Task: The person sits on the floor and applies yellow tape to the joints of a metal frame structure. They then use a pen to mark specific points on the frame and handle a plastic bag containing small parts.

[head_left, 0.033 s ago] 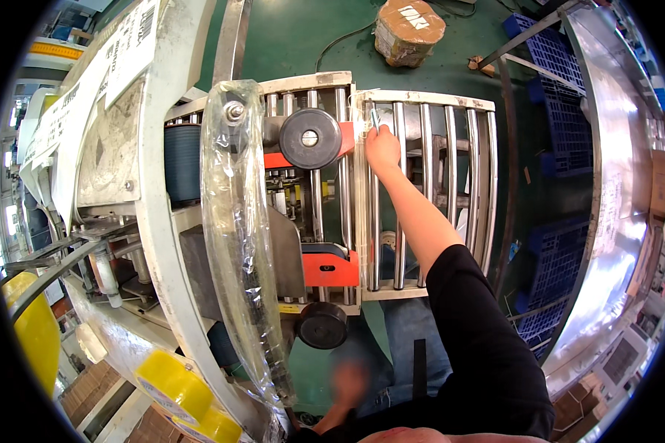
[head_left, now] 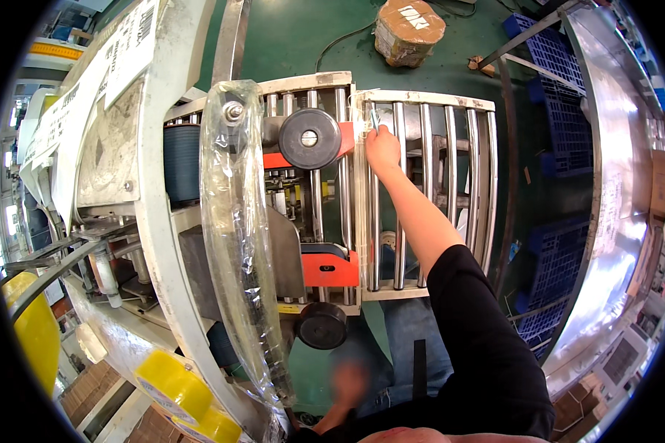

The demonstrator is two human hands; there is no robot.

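Observation:
My right hand (head_left: 383, 150) reaches over the right-hand section of a roller conveyor (head_left: 428, 96), near its far left corner. The fingers are closed round a slim, pale, pen-like tool (head_left: 374, 119), whose tip points away from me; its exact kind is too small to tell. Pale strands or tape edges run along the seam (head_left: 360, 192) beside the hand. My left hand (head_left: 349, 383) hangs low, close to my jeans, smeared by motion, so its fingers cannot be read.
Left of the seam stand black wheels (head_left: 310, 139) (head_left: 323, 325) and red brackets (head_left: 331, 269). Clear plastic film (head_left: 236, 221) wraps an upright machine arm. Yellow tape rolls (head_left: 174, 384) sit lower left. A brown taped bundle (head_left: 409, 33) lies on the floor beyond; blue pallets (head_left: 561, 133) stand right.

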